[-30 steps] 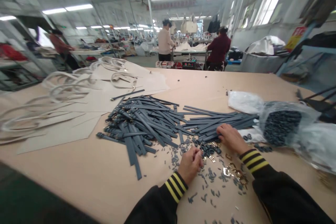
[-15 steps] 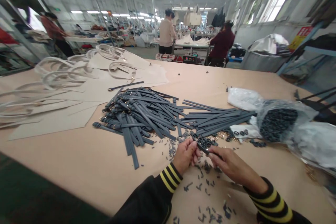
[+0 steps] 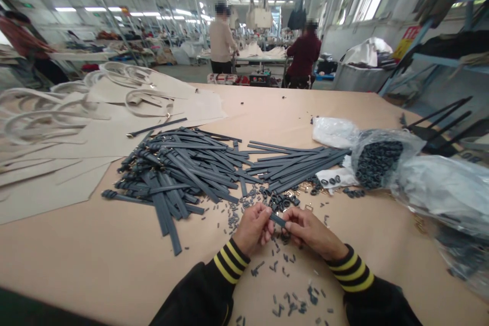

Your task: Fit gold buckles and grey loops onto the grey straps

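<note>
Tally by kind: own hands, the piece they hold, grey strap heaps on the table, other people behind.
Hands: 2 (left hand, right hand)
Held strap piece: 1
Grey strap heaps: 2 (left heap, right heap)
Other people: 3 (beige top, maroon top, red top)
Total: 8

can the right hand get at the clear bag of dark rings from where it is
Probably yes. The right hand is pinching a strap with the left hand, so it is occupied. The bag of rings lies open to view up and to its right, with only small loose rings on the table between.
</note>
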Action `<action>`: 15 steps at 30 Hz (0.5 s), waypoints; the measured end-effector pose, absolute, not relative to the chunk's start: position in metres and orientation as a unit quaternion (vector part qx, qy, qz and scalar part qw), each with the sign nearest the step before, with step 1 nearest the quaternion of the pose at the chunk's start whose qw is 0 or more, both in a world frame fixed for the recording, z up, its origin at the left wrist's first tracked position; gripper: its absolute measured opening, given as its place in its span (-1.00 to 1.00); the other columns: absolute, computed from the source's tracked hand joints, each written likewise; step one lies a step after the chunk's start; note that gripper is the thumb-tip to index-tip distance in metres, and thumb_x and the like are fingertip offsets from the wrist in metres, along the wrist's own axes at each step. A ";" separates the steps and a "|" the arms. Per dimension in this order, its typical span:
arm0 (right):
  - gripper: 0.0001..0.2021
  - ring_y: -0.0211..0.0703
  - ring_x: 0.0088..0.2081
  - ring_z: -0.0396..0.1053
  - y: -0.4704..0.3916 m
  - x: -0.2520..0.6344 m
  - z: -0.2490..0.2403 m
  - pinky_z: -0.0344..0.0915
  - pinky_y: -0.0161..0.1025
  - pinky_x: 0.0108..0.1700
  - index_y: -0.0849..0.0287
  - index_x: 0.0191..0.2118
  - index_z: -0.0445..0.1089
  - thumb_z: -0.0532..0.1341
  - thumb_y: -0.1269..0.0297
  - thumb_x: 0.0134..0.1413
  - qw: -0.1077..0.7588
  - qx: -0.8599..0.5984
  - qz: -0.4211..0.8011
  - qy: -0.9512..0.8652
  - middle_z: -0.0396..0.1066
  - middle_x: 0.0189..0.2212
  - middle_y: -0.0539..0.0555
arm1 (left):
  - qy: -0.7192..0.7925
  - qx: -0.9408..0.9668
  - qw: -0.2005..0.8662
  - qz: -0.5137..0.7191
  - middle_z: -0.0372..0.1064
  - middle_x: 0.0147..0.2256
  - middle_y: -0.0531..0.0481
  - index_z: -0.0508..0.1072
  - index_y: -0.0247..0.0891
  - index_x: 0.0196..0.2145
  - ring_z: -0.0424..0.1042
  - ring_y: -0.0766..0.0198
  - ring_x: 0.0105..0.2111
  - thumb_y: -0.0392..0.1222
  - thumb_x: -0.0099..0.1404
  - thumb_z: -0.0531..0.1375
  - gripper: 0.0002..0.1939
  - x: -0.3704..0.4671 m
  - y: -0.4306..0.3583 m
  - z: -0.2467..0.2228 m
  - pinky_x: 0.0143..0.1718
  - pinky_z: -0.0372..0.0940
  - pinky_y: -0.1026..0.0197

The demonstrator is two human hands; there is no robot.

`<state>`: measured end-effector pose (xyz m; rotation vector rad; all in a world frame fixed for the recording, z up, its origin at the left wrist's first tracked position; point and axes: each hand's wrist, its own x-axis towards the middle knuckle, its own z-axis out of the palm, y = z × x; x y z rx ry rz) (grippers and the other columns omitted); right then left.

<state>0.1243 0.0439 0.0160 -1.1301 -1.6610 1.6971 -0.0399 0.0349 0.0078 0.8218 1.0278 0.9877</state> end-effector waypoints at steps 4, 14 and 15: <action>-0.87 -0.47 -0.70 0.06 0.040 0.118 0.022 -0.04 -0.49 -0.69 0.22 -0.41 0.21 0.12 0.26 -0.04 0.279 -0.377 0.676 -0.569 0.26 -0.57 -0.07 | 0.449 0.392 0.682 0.424 0.19 -0.75 0.20 0.14 -0.26 -0.49 0.09 0.51 -0.84 0.01 0.12 0.08 -0.71 -0.039 0.034 0.005 -0.85 -0.05 0.49; -0.81 -0.46 -0.69 0.08 0.037 0.115 0.027 -0.04 -0.48 -0.68 0.23 -0.43 0.21 0.15 0.20 -0.08 0.309 -0.388 0.666 -0.556 0.28 -0.56 -0.06 | 0.502 0.646 0.364 0.445 0.28 -0.36 -0.04 0.32 -0.27 -0.41 0.29 0.27 -0.31 -0.18 0.20 0.02 -0.86 -0.041 0.023 0.012 -0.28 0.24 0.23; -0.81 -0.46 -0.69 0.08 0.037 0.115 0.026 -0.03 -0.48 -0.68 0.23 -0.42 0.21 0.15 0.20 -0.07 0.312 -0.392 0.661 -0.559 0.27 -0.57 -0.07 | 0.500 0.661 0.353 0.434 0.30 -0.36 -0.04 0.34 -0.27 -0.39 0.29 0.27 -0.31 -0.19 0.22 0.01 -0.84 -0.041 0.020 0.013 -0.26 0.23 0.22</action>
